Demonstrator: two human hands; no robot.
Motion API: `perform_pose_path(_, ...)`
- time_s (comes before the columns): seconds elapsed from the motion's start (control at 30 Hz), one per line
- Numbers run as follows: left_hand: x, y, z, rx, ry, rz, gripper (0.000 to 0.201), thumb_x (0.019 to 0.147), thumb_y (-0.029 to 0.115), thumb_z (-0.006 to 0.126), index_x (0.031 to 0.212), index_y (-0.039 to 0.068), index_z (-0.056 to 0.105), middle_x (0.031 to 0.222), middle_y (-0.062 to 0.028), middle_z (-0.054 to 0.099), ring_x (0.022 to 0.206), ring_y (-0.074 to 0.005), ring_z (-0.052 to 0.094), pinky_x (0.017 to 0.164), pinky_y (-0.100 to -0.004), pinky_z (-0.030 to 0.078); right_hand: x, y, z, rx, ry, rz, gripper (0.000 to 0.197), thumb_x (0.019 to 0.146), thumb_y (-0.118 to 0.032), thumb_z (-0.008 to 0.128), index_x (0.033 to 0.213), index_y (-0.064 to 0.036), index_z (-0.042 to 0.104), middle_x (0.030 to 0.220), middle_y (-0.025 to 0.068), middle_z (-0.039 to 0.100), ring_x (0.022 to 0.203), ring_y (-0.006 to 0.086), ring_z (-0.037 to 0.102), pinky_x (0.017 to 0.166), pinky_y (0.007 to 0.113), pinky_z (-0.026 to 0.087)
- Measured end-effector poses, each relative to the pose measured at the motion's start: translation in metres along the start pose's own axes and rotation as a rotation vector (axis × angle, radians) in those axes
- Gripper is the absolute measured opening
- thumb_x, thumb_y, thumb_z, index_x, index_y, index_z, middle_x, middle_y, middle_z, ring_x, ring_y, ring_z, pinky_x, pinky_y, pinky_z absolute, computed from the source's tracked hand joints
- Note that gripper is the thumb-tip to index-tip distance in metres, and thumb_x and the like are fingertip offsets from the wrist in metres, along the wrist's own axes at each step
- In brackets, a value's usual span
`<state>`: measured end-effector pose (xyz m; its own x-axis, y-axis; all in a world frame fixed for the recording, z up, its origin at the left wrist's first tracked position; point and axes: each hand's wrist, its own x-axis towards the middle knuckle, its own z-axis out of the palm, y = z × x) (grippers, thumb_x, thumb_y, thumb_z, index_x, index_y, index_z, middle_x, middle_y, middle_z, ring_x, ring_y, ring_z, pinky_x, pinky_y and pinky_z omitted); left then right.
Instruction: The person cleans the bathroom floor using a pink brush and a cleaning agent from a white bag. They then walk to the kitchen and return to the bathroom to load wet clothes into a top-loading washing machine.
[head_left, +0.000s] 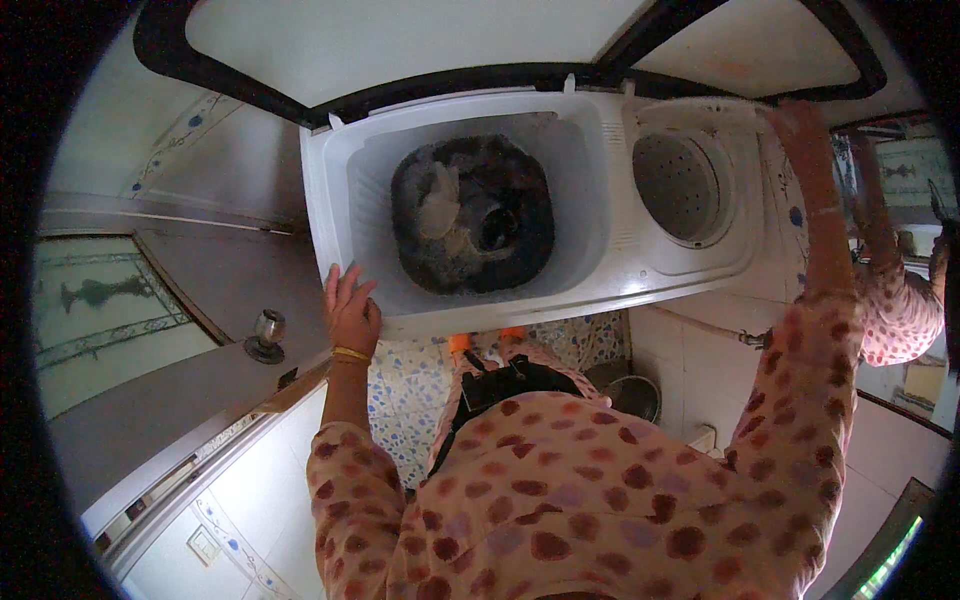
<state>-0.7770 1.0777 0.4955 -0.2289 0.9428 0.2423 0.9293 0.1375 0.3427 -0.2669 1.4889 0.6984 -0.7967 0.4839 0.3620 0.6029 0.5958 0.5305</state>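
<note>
Washing machine (618, 262): upper centre; likely heavy, stiff; best held by rim (480, 317) | clothes (438, 212) in tub (580, 190): probably soft, slippery, water-heavy | left hand (353, 312): left of centre, loosely spread against rim, nothing gripped | right hand (800, 122): upper right; grip can't be told.

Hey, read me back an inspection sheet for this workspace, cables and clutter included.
Surface: white twin-tub washing machine, raised dark-framed lids behind it.
Job's things: wash tub holds dark, wet-looking contents with a pale, cloth-like item; spin tub has a perforated wall.
Clutter: dark round container on the speckled floor.
Hands: left hand at the front left rim, fingers spread; right hand at the rear right corner, grip unclear.
Cables: nothing seen; a pale hose or pipe runs at right.
Surroundings: doorknob left, mirror right.
</note>
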Motion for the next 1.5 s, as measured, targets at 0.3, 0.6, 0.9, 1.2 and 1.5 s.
perform_pose_path(0.3,0.041,-0.011,-0.008,-0.076,0.207,-0.216,0.063,0.068,0.003,0.059,0.127,0.011,0.036,0.125,-0.0218,0.037,0.115,-0.0381,0.035,0.096,-0.041,0.029,0.056,-0.071,-0.002,0.629,0.131,0.489,0.044,0.082,-0.009,0.054,0.123,-0.0074,0.041,0.114,0.0106,0.051,0.108,0.0175,0.048,0.095,0.026,0.033)
perform_pose_path(0.6,0.05,-0.032,0.007,-0.235,0.111,-0.442,0.077,0.068,0.004,0.063,0.133,0.016,0.024,0.115,-0.0189,0.046,0.103,-0.0352,0.046,0.086,-0.039,0.04,0.11,-0.302,-0.003,1.111,-0.649,-0.315,0.05,0.075,-0.023,0.062,0.119,-0.0091,0.044,0.123,0.0154,0.041,0.112,0.0302,0.041,0.094,0.038,0.035)
perform_pose_path(0.9,0.057,-0.014,-0.003,-0.16,0.082,-0.437,0.076,0.066,0.013,0.067,0.131,0.017,0.029,0.112,-0.0173,0.048,0.098,-0.0349,0.049,0.081,-0.0388,0.043,0.117,-0.486,0.192,0.73,-0.728,-0.753,0.086,0.063,-0.049,0.067,0.132,-0.0185,0.026,0.134,0.0208,0.023,0.118,0.0381,0.032,0.096,0.044,0.031)
perform_pose_path(1.2,0.058,-0.011,-0.008,-0.22,0.07,-0.464,0.071,0.065,0.008,0.066,0.128,0.014,0.033,0.11,-0.0158,0.048,0.093,-0.0339,0.052,0.075,-0.0379,0.046,0.139,-0.573,0.26,0.546,-0.874,-0.643,0.077,0.065,-0.044,0.066,0.127,-0.0181,0.028,0.126,0.0156,0.031,0.11,0.0361,0.037,0.086,0.045,0.038)
perform_pose_path(1.5,0.059,-0.01,-0.012,-0.216,-0.02,-0.534,0.071,0.067,0.009,0.067,0.129,0.004,0.03,0.116,-0.0214,0.046,0.102,-0.0359,0.048,0.086,-0.0394,0.04,0.079,-0.603,0.279,0.616,-1.005,-0.656,0.054,0.068,-0.036,0.062,0.111,-0.0126,0.04,0.109,0.012,0.041,0.095,0.0292,0.044,0.078,0.041,0.041)
